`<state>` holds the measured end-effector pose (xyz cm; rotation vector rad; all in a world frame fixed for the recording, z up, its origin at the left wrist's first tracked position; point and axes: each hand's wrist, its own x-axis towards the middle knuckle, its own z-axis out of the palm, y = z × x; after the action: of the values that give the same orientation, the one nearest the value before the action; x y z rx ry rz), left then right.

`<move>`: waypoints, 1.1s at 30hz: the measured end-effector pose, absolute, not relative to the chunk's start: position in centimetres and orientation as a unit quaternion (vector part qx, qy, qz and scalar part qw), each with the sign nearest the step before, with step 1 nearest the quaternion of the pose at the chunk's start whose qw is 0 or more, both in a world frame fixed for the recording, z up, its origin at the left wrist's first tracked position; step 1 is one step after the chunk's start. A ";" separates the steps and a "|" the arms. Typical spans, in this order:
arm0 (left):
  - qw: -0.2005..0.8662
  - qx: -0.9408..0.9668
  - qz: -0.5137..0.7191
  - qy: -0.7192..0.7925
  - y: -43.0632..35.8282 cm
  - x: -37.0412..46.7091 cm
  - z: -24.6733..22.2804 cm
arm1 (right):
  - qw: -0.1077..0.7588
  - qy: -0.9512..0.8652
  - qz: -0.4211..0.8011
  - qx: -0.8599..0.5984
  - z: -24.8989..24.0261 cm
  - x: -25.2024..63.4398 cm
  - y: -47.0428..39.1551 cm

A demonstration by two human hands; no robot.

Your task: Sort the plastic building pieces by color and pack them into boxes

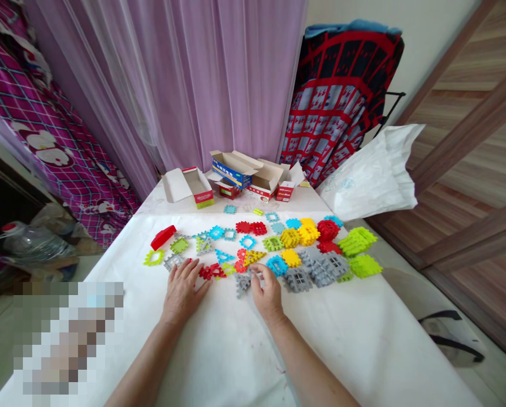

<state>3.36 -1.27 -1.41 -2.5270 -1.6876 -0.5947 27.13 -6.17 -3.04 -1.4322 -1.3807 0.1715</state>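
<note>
Many plastic interlocking blocks lie spread across a table covered with white cloth (219, 350). My left hand (183, 289) rests flat on the cloth, fingers apart, fingertips by the red blocks (210, 272). My right hand (266, 289) pinches a small grey block piece (243, 281) near the middle of the spread. Grey blocks (318, 270), yellow blocks (298, 236), green blocks (358, 243) and a red cluster (327, 230) lie to the right. Blue frame pieces (216, 232) and a red curved piece (163, 237) lie to the left.
Several open cardboard boxes (236, 178) stand at the table's far edge before a purple curtain (185, 79). A white paper bag (371, 172) lies at the far right. A red and black patterned cloth (341, 90) hangs behind. A patterned bed (44, 130) is left.
</note>
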 end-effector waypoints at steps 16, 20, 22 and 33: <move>-0.006 -0.813 -0.205 -0.544 -1.5 3.5 -1.3 | 0.328 -0.677 -0.014 -0.659 -1.7 26.3 -8.6; -0.013 -0.817 -0.206 -0.539 -1.4 3.4 -1.3 | 0.333 -0.671 -0.006 -0.663 -1.8 26.4 -8.6; -0.015 -0.815 -0.207 -0.541 -1.4 3.3 -1.3 | 0.334 -0.666 -0.006 -0.667 -1.8 26.5 -8.6; -0.010 -0.815 -0.225 -0.535 -0.9 3.6 -1.4 | 0.343 -0.677 0.042 -0.650 -1.7 27.3 -9.2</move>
<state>3.57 -0.92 -1.39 -2.5758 -1.6902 -0.7104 27.35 -9.16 -1.70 -1.6898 -1.7584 0.1097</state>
